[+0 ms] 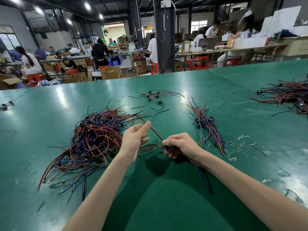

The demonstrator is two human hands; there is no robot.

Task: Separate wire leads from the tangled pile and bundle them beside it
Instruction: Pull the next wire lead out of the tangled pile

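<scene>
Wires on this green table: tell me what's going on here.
A person is sorting leads. The right grip holds one lead by its blue end. Its red and black wires run up past the fingertips of the open left grip toward the tangled pile on the left. A tidier bundle lies to the right on the table.

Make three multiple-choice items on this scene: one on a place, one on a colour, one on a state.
1. Where is the bundle? A. right of the right hand B. on the floor C. in a box
2. What colour is the table? A. grey B. green C. white
3. What does the right hand do? A. lies flat B. grips a lead C. points up
Key: 1 A, it lies on the table beside that hand; 2 B, the top is green; 3 B, its fingers curl round the lead.
</scene>
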